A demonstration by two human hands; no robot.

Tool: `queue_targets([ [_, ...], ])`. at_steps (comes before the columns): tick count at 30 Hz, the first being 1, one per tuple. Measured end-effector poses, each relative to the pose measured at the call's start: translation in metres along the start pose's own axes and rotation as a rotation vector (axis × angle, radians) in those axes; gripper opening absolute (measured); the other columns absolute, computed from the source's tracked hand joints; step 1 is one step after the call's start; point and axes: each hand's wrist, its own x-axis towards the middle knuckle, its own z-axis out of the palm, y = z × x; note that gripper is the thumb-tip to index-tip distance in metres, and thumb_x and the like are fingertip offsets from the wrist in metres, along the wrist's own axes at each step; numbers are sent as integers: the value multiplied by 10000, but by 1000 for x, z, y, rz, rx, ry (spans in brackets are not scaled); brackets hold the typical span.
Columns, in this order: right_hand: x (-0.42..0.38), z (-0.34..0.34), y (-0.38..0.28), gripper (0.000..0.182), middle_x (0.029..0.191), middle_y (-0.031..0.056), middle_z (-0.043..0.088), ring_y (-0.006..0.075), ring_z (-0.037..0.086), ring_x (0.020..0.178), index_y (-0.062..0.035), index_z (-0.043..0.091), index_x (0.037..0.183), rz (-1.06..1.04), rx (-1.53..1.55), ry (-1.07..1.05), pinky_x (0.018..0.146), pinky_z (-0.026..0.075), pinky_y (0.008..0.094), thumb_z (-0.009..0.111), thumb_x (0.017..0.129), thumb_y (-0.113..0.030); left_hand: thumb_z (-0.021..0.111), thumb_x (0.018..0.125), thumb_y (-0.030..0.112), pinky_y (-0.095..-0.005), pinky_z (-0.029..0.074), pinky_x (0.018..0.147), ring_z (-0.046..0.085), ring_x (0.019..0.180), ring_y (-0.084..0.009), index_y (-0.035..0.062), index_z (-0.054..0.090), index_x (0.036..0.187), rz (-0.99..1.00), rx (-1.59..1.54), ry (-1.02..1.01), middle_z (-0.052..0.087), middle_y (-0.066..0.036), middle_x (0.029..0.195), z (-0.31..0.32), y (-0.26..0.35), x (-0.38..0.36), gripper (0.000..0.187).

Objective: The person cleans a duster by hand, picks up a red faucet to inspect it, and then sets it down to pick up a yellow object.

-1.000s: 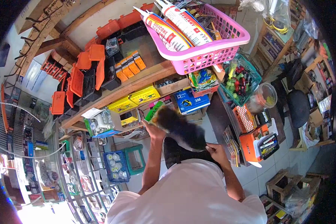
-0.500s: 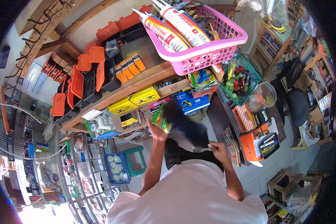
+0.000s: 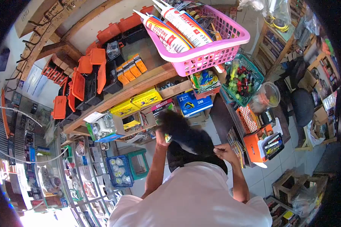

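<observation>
A black plastic bag (image 3: 185,134) hangs in front of my chest, below a wooden shelf. At the bag's left side, my left hand (image 3: 161,139) grips a small green and yellow packet (image 3: 166,138), which the bag mostly hides. The bag's lower right edge is pinched in my right hand (image 3: 224,153). My white shirt fills the bottom of the view.
A pink basket (image 3: 212,56) with silicone tubes (image 3: 170,32) sits on the shelf top, beside orange cases (image 3: 81,81). Below are yellow boxes (image 3: 146,97) and a blue 3M box (image 3: 193,103). To the right are a green basket (image 3: 243,81), a clear jar (image 3: 268,96) and an orange pen box (image 3: 259,145). A green stool (image 3: 137,162) stands on the floor.
My left hand has brought the green packet down from in front of the shelf to the bag's left side, where the bag now mostly covers it. My right hand has barely moved.
</observation>
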Motion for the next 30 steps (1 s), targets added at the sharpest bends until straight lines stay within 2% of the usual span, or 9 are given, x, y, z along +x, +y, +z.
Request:
queue_targets([
  [1,-1,-5,-5,271,526,-37,391,36,357,486,-11,560,675,122,202,-74,435,282,241,614,904,-145,442,928,330,-453,368,1041,497,1178,-311,89,513,1277,-1,0,1,546,-107,1279,-18,1,-5,430],
  [2,-3,-10,-10,313,521,-44,369,38,344,478,-35,524,637,243,404,-150,428,264,237,607,911,-161,443,929,323,-449,375,1038,500,1175,-317,84,509,1282,73,401,-35,537,-114,1290,-49,1,-11,431],
  [4,-4,-21,-24,303,522,-45,375,37,344,470,-32,534,644,287,367,-192,420,256,235,613,907,-159,445,930,315,-445,383,1034,503,1172,-324,80,504,1288,148,803,-71,528,-121,1300,-39,2,-15,432],
  [7,1,-34,-16,282,520,-46,383,36,343,452,-27,547,653,281,219,-216,407,246,231,625,898,-143,566,818,241,-366,466,964,577,1094,-272,-13,528,1232,-114,-116,-43,598,-135,1194,19,1,-17,487],
  [12,0,-27,-27,264,513,-48,389,33,342,434,-33,546,644,280,97,-114,395,243,223,632,883,-105,541,818,237,-386,506,851,602,1031,-291,-18,520,1233,-150,-164,-87,601,-145,1178,-6,1,-24,487],
  [18,-2,-38,-19,268,529,-50,386,37,317,445,-32,550,665,256,263,-399,401,241,236,626,897,-142,512,819,232,-409,554,715,631,956,-314,-24,510,1234,-150,-206,-95,606,-157,1160,-4,2,-29,487],
  [25,3,-38,-5,263,529,-51,384,31,302,431,-37,550,671,325,246,-220,388,217,227,617,902,-144,482,829,241,-416,580,512,661,829,-339,-13,501,1236,-252,-167,-285,611,-165,1135,-9,4,-34,480],
  [28,4,-37,2,271,529,-50,389,29,298,425,-38,544,669,284,199,-242,384,209,228,613,905,-152,474,827,243,-438,586,546,658,805,-353,-4,518,1214,-298,-144,-318,624,-190,1081,15,4,-37,461],
  [30,3,-36,3,284,527,-49,390,28,300,423,-45,534,659,293,146,-296,383,207,229,609,907,-159,502,801,243,-462,561,691,647,866,-358,-23,518,1207,-177,-265,10,632,-209,1046,36,3,-39,485],
])
